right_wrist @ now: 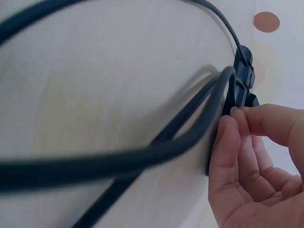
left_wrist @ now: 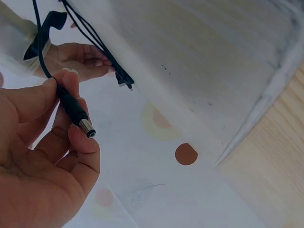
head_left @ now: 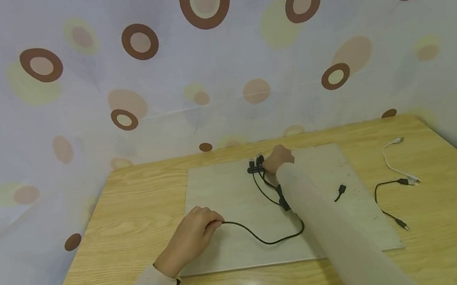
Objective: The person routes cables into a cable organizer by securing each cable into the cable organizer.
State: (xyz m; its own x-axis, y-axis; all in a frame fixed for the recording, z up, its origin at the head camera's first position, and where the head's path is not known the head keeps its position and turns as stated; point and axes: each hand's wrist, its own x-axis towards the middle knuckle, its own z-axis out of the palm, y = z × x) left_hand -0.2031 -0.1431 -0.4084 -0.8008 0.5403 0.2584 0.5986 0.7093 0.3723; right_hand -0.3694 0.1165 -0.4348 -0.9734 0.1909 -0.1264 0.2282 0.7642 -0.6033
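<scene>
My left hand (head_left: 194,234) grips the end of a thin black cable (head_left: 270,243) above the board's left part. In the left wrist view this end is a barrel plug (left_wrist: 72,105) with a silver tip, held between thumb and curled fingers. My right hand (head_left: 278,158) reaches to the board's far edge. Its thumb and fingertips pinch at a black cable holder (right_wrist: 242,71), with cables running into its slots. Plug ends (head_left: 251,162) of the cables stick out beyond the holder. The right sleeve hides part of the cables.
A pale board (head_left: 227,192) lies on the wooden table (head_left: 133,216). A short black cable piece (head_left: 341,190) rests on its right part. Farther right lie a white cable (head_left: 392,167) and a black cable (head_left: 376,199). A dotted cloth (head_left: 182,70) hangs behind.
</scene>
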